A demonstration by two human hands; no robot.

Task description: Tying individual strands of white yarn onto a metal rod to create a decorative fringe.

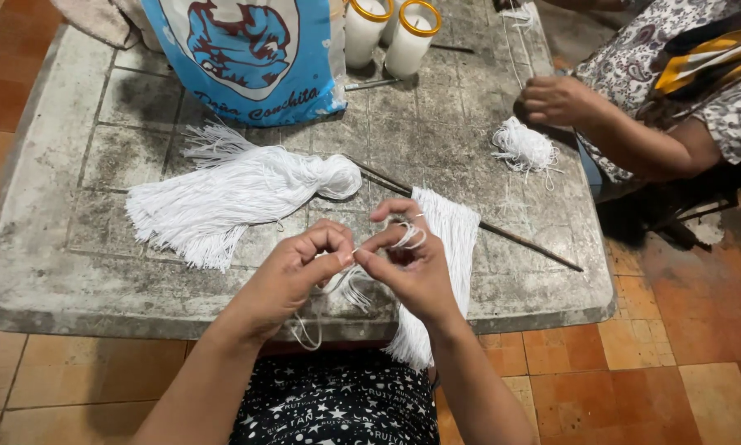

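A grey stone-look table (49, 173) fills the upper two thirds of the frame. At top centre stands a blue printed bag (247, 53), two white candles (391, 33) beside it. Left of centre lies a white thread bundle (239, 189); a thread fringe (449, 247) hangs from a thin dark rod (519, 241). Low centre, the left hand (292, 276) and right hand (412, 264) pinch a white thread strand (356, 251), fingertips clamped together. Upper right, another person's hand (556, 99) rests near a small thread clump (523, 147).
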